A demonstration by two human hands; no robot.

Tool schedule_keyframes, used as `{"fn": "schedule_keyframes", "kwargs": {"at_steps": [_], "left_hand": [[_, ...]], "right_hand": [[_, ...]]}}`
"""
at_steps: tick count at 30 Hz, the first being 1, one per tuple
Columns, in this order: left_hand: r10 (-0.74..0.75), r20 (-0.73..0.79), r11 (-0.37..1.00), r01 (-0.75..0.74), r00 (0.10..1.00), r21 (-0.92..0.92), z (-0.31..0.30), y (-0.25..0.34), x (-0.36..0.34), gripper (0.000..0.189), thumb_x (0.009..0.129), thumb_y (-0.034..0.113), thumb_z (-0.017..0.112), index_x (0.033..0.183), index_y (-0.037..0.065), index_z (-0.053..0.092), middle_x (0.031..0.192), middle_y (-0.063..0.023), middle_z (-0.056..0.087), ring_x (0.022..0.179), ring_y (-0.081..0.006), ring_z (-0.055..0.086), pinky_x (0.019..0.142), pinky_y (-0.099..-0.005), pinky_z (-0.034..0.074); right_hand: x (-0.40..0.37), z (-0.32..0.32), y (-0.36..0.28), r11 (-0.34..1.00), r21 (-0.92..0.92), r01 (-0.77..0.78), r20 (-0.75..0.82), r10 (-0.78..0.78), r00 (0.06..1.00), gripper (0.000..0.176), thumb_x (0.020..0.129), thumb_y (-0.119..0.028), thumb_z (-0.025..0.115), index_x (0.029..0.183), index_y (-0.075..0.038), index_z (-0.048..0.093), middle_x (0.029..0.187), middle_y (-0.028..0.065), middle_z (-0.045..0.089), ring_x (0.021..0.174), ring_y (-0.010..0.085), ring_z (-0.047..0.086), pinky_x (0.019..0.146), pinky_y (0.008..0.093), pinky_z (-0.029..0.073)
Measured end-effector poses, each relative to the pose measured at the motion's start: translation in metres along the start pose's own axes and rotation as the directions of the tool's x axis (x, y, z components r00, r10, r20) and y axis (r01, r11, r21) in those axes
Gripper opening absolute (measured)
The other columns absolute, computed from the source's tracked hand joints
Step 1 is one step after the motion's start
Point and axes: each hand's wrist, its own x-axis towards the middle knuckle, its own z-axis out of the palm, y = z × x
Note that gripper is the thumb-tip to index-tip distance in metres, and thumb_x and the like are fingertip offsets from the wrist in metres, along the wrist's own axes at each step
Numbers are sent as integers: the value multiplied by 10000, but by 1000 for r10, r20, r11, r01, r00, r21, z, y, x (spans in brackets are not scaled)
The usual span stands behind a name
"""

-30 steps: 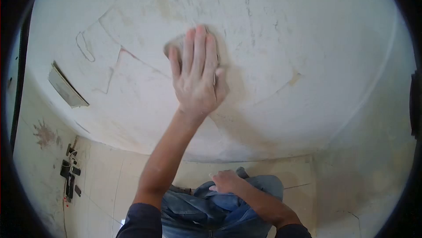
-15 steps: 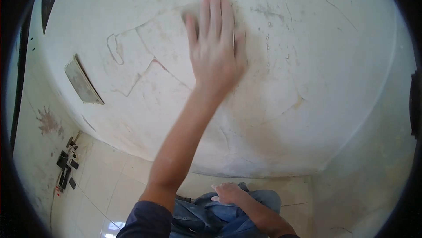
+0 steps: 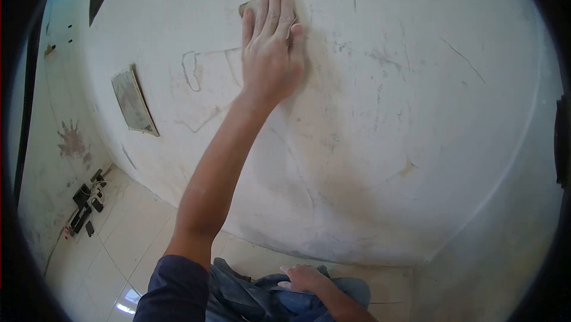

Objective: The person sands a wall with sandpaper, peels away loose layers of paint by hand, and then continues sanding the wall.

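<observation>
Hands in view: two, both of one person. The left hand (image 3: pixel 270 60) is raised on the wall (image 3: pixel 357 137), back towards the camera. It holds one pad (image 3: pixel 253 7), flat and grey-brown, pressed between palm side and wall surface; one corner shows beyond the fingers (image 3: pixel 273 15). Those fingers are clamped on the pad, laid nearly straight: three close together, the little one slightly apart, the thumb at the opposite edge. The pad's material cannot be told.

The right hand (image 3: pixel 304 278) rests low, at one knee of the blue jeans (image 3: pixel 256 295). Its fingers are bent and partly hidden; whether they are apart or together cannot be told. Pale dust marks both hands.

One dark sleeve (image 3: pixel 175 289) shows, on the left arm.

On the wall, left of the left hand: one rectangular plate (image 3: pixel 132 102), tilted in view, with one drawn loop (image 3: pixel 184 69) between plate and hand. To the right: one long slanting crack (image 3: pixel 465 60) and one yellowish patch (image 3: pixel 408 169) lower down.

On the side wall (image 3: pixel 50 99): one brownish handprint (image 3: pixel 72 141). Below it, along the tiled floor (image 3: pixel 122 250): at least four dark items (image 3: pixel 80 219), exact number unclear, with white cable (image 3: pixel 96 189) among them.
</observation>
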Motion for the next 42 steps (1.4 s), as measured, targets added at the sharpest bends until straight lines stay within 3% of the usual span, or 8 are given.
{"fn": "schedule_keyframes", "kwargs": {"at_steps": [12, 18, 25, 28, 31, 34, 38, 42], "left_hand": [[-4, 275, 1000, 5, 962, -1, -25, 45, -126, 525, 965, 200, 490, 1425, -51, 460, 1527, -180, 424, 1454, -332, 344, 1174, -539, 208], [81, 200, 996, -72, 976, -54, -15, 27, -32, 506, 1030, 203, 399, 1478, -31, 393, 1551, -199, 376, 1471, -358, 298, 1183, -553, 167], [-37, 195, 999, 44, 980, -29, -17, 40, -93, 523, 1011, 183, 417, 1482, -42, 382, 1556, -215, 362, 1473, -381, 284, 1184, -556, 148], [-115, 220, 992, 122, 969, -18, -22, 51, -124, 526, 997, 158, 428, 1467, -76, 387, 1543, -241, 370, 1468, -421, 274, 1180, -571, 142], [-99, 148, 994, 103, 984, -23, -13, 51, -108, 518, 994, 148, 432, 1462, -71, 398, 1532, -239, 387, 1461, -413, 295, 1179, -568, 148], [-47, 111, 998, 51, 993, -34, -10, 44, -63, 509, 988, 132, 439, 1455, -69, 407, 1523, -236, 401, 1454, -402, 314, 1179, -566, 153], [-27, 224, 998, 14, 974, 56, -12, 35, -21, 563, 1062, 243, 310, 1473, -139, 280, 1548, -303, 296, 1488, -408, 207, 1214, -527, 123], [2, 85, 1000, -3, 996, 12, -9, 25, -70, 500, 968, 209, 504, 1401, -38, 485, 1518, -170, 434, 1438, -335, 365, 1159, -562, 229]], "right_hand": [[-13, -3, 1, 996, 3, -87, -97, 87, 991, 656, 942, -557, 547, 1379, -70, 498, 1227, 223, 636, 1170, 382, 607, 965, 518, 485], [-13, -14, -3, 997, -1, -74, -38, 74, 997, 690, 935, -568, 552, 1424, -89, 468, 1207, 240, 640, 1157, 399, 607, 975, 521, 480], [-14, -19, -3, 993, 18, -120, -6, 121, 993, 713, 932, -570, 556, 1451, -94, 445, 1204, 248, 642, 1154, 405, 607, 985, 516, 480], [-21, -21, -6, 991, 41, -131, -57, 133, 989, 559, 944, -497, 578, 1300, -68, 534, 1175, 204, 664, 1145, 367, 623, 947, 504, 495], [-19, -19, -5, 994, 12, -111, -26, 111, 994, 708, 935, -557, 560, 1456, -93, 437, 1232, 240, 633, 1177, 400, 597, 994, 517, 474], [-13, -13, -4, 996, 3, -92, -5, 92, 996, 706, 934, -556, 564, 1452, -94, 440, 1240, 237, 631, 1185, 398, 592, 998, 521, 469], [-17, -17, -5, 996, 8, -94, -20, 94, 995, 705, 933, -551, 568, 1447, -84, 443, 1240, 236, 632, 1185, 397, 591, 995, 524, 469], [-14, -16, 0, 993, 26, -118, -49, 120, 992, 708, 927, -543, 578, 1442, -76, 445, 1200, 248, 646, 1161, 403, 604, 980, 531, 476]]}}
